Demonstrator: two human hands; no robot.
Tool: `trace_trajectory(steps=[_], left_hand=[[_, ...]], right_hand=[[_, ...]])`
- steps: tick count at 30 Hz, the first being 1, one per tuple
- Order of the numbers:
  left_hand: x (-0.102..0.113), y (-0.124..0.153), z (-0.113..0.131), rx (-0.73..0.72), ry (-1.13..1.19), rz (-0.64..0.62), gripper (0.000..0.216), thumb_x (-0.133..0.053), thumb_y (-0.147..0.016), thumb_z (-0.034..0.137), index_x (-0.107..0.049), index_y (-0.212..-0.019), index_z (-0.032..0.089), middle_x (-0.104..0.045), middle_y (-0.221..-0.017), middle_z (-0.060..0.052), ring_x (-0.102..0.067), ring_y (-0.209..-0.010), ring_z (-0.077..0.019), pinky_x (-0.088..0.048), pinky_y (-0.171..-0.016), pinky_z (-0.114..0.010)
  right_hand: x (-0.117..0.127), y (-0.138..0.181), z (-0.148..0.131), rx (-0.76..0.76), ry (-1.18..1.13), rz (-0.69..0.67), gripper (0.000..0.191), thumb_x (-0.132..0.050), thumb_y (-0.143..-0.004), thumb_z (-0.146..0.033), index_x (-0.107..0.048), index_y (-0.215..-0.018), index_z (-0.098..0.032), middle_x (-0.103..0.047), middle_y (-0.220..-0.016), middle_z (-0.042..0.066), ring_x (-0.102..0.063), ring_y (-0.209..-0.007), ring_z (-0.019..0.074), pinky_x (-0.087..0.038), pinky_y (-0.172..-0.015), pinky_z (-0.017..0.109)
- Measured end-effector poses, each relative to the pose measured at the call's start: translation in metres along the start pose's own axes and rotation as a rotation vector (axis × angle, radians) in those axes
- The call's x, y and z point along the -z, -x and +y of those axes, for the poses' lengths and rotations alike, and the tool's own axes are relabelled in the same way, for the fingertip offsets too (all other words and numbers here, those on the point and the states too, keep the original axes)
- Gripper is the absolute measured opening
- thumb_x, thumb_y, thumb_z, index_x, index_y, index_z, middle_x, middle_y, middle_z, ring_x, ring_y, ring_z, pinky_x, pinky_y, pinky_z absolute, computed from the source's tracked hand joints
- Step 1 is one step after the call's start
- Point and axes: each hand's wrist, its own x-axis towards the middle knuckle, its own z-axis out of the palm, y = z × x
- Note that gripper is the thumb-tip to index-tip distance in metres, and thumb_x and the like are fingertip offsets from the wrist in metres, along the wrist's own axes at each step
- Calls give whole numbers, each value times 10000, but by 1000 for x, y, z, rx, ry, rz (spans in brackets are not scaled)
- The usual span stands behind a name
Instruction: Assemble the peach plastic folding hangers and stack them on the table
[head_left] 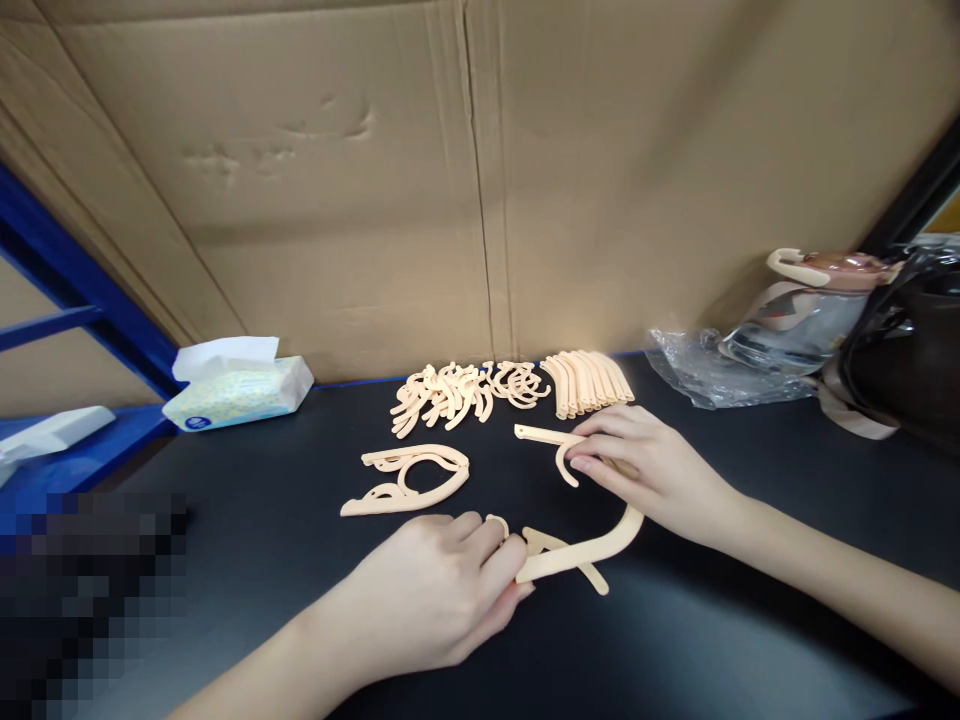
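A cream plastic folding hanger (592, 550) is between my hands above the black table. My left hand (457, 590) is closed around one end of its curved arm, where a straight strip and a small curved piece poke out past the fingers. My right hand (649, 460) grips the hanger's upper part, with a hook (565, 468) and a narrow arm end showing at the fingertips; its joint is hidden by the hand. To the left lies a folded hanger (450, 490) with its arms closed together.
At the back sit a pile of short curved strips (442, 395), loose hooks (521, 385) and a row of hanger arms (585, 382). A tissue pack (240, 390) stands left. On the right are a plastic bag (697, 370), a water bottle (795, 310) and a dark bag (900, 360). Cardboard (337, 200) walls the back.
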Motion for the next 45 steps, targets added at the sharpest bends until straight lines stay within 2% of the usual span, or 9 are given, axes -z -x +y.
trace_trajectory(steps=[8, 10, 12, 15, 19, 22, 30, 39, 45], left_hand=[[6, -3, -1, -13, 94, -51, 94, -450, -797, 164, -542, -819, 162, -590, -794, -47, -516, -700, -190, -469, -608, -306], [4, -4, -3, -17, 57, 10, 150, -448, -827, 145, -565, -921, 151, -618, -969, -78, -545, -914, -234, -474, -815, -379], [1, -3, -6, -3, -1, 87, 225, -443, -855, 102, -555, -1043, 155, -538, -1236, -112, -419, -1203, -290, -383, -981, -456], [-7, -2, -11, 56, -31, 124, 221, -422, -903, 81, -548, -1055, 182, -306, -1452, -138, -243, -1339, -329, -364, -990, -489], [-10, 1, -14, 149, 69, 77, 308, -338, -910, 35, -529, -1086, 202, -401, -1383, -123, -457, -1169, -255, -445, -900, -407], [-5, 0, -14, 100, 207, 54, 310, -330, -855, 35, -522, -1055, 173, -520, -1249, -107, -538, -1019, -218, -468, -837, -348], [-1, -3, -6, 33, 232, 101, 224, -506, -862, 368, -539, -910, 152, -630, -999, -83, -580, -813, -222, -470, -714, -351], [1, -2, -1, -71, 106, 161, 90, -493, -880, 215, -534, -916, 143, -650, -991, -65, -579, -753, -187, -471, -635, -293], [4, -2, 7, -175, 91, 191, 158, -419, -883, 108, -549, -969, 135, -656, -977, -81, -572, -754, -189, -495, -741, -324]], right_hand=[[-2, 1, 0, -104, -35, -29, 209, -452, -949, -257, -658, -980, -233, -595, -993, 46, -555, -943, 193, -455, -822, 353], [-2, 1, 2, -142, -48, -18, 209, -449, -950, -264, -654, -983, -243, -590, -1004, 35, -559, -944, 185, -453, -827, 339], [-2, 1, 5, -170, -59, 7, 208, -447, -950, -273, -649, -996, -250, -590, -1016, 25, -565, -950, 179, -450, -842, 327], [-2, 1, 12, -206, -68, 31, 208, -448, -947, -286, -636, -1032, -259, -592, -1034, 14, -581, -919, 166, -452, -836, 309], [-2, 1, 17, -232, -63, 19, 200, -466, -927, -262, -619, -1056, -267, -591, -1024, -3, -596, -803, 138, -463, -746, 283], [-4, 1, 16, -258, -37, -10, 209, -460, -917, -235, -612, -1054, -279, -587, -985, -14, -583, -700, 118, -454, -662, 269], [-5, 2, 5, -255, -38, -74, 202, -455, -896, -190, -606, -1010, -259, -567, -918, -19, -559, -655, 99, -430, -614, 242], [-4, 3, 2, -206, -66, -100, 223, -463, -879, -134, -593, -1005, -263, -535, -897, -29, -507, -648, 89, -394, -594, 220], [-5, 3, -2, -174, -134, -140, 254, -459, -865, -92, -596, -1012, -246, -528, -915, -10, -510, -683, 97, -397, -613, 224]])
